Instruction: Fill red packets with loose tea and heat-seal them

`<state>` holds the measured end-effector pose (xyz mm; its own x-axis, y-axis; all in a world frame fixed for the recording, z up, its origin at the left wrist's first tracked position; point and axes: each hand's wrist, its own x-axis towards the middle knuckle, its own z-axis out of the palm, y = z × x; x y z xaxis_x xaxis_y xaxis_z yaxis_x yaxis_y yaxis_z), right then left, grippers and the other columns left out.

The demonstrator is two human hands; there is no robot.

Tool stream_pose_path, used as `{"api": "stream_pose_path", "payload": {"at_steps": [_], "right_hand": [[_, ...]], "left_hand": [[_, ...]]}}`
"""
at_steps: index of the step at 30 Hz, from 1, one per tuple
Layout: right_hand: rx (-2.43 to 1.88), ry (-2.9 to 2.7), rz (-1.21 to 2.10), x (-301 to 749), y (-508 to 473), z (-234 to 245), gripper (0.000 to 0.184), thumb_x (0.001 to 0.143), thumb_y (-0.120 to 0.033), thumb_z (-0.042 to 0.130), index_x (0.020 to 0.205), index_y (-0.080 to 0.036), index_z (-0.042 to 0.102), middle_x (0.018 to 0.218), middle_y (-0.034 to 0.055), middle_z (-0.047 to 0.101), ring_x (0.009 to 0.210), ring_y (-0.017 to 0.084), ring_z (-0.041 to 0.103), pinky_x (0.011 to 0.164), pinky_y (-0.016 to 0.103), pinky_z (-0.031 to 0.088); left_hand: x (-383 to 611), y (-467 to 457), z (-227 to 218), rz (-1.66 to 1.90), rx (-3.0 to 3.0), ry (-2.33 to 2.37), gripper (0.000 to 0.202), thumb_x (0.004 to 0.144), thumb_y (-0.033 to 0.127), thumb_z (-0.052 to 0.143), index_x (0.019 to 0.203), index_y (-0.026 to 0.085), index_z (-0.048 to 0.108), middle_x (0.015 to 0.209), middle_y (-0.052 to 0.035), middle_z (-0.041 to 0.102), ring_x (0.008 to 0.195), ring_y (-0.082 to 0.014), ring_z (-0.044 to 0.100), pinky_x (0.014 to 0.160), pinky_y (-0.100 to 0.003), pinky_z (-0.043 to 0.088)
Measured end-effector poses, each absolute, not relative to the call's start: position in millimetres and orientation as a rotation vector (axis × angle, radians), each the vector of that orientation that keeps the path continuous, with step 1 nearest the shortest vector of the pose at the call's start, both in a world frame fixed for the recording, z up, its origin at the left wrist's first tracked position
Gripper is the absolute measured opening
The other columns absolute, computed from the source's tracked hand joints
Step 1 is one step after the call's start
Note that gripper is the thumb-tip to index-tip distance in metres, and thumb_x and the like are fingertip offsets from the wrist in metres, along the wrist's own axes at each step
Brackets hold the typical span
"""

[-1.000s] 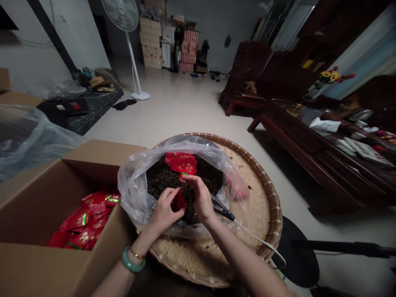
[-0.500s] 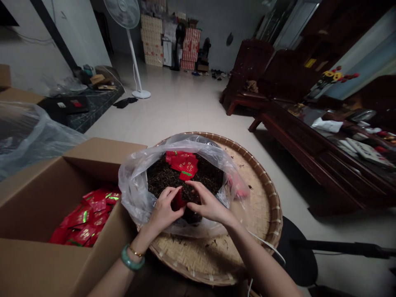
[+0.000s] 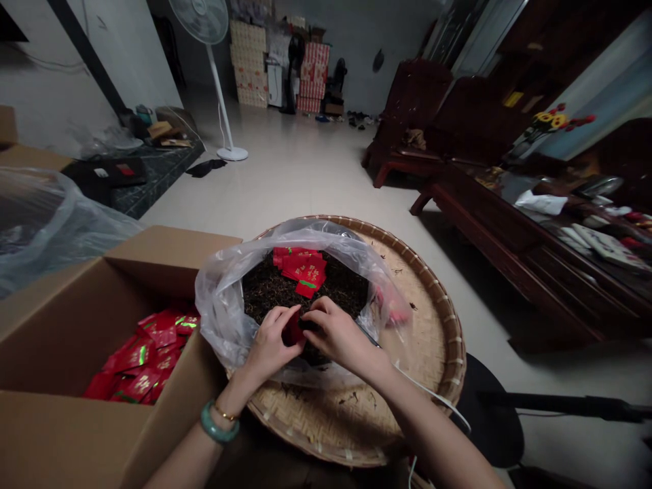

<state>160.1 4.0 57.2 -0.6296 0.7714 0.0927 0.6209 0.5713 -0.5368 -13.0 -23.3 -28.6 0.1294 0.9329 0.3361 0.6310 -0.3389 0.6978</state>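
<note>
My left hand [image 3: 269,343] is closed on a small red packet [image 3: 294,328] over a clear plastic bag [image 3: 224,305] full of dark loose tea leaves [image 3: 269,288]. My right hand [image 3: 340,336] is pinched against the packet's right edge, fingers curled down into the tea. A small pile of red packets [image 3: 301,266] lies on the tea at the far side of the bag. The bag sits on a round woven bamboo tray [image 3: 432,319].
An open cardboard box [image 3: 76,319] at the left holds several red packets [image 3: 142,356]. A crumpled plastic bag [image 3: 45,224] lies far left. A white cable [image 3: 432,397] trails off the tray's right. A dark wooden table [image 3: 534,258] stands right; a fan [image 3: 219,81] stands behind.
My right hand came down from the pile of red packets and now meets the left hand at the held packet. The left hand has barely moved.
</note>
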Motion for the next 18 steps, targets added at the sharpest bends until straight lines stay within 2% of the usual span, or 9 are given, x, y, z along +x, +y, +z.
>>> {"api": "stream_pose_path", "payload": {"at_steps": [6,10,14,18], "right_hand": [[-1.246,-2.662,0.624,160.4,3.7,63.4,0.022,0.088,-0.013,0.048,0.099,-0.019,0.066,0.096,0.0071,0.055,0.08,0.015,0.061,0.074,0.027,0.048],[-1.347,-2.528,0.651,152.9,6.0,56.2,0.024,0.083,-0.01,0.054,0.104,-0.019,0.062,0.099,0.0065,0.054,0.083,0.016,0.06,0.074,0.027,0.048],[-1.166,-2.274,0.78,152.0,3.4,50.7,0.033,0.078,-0.005,0.056,0.107,-0.02,0.056,0.101,0.0053,0.055,0.085,0.015,0.058,0.076,0.027,0.05],[-1.046,-2.26,0.803,153.9,-3.1,49.7,0.038,0.081,-0.005,0.05,0.116,-0.02,0.052,0.102,0.0068,0.061,0.093,0.017,0.057,0.083,0.032,0.049]], "left_hand": [[-10.9,-24.5,-27.8,1.033,2.083,1.492,0.056,0.072,0.018,0.062,0.126,0.02,0.048,0.104,-0.0075,0.056,0.098,-0.0232,0.053,0.086,-0.04,0.048],[-11.0,-23.9,-28.8,1.056,2.096,1.478,0.056,0.071,0.017,0.061,0.126,0.02,0.047,0.106,-0.0079,0.055,0.099,-0.0236,0.052,0.087,-0.04,0.047],[-13.8,-22.9,-30.0,1.077,2.078,1.494,0.057,0.07,0.017,0.062,0.125,0.02,0.047,0.105,-0.0078,0.055,0.098,-0.0235,0.053,0.086,-0.04,0.048],[-14.2,-22.8,-30.9,1.08,2.054,1.494,0.059,0.07,0.016,0.062,0.126,0.019,0.046,0.104,-0.0079,0.056,0.095,-0.0228,0.054,0.084,-0.039,0.049]]}}
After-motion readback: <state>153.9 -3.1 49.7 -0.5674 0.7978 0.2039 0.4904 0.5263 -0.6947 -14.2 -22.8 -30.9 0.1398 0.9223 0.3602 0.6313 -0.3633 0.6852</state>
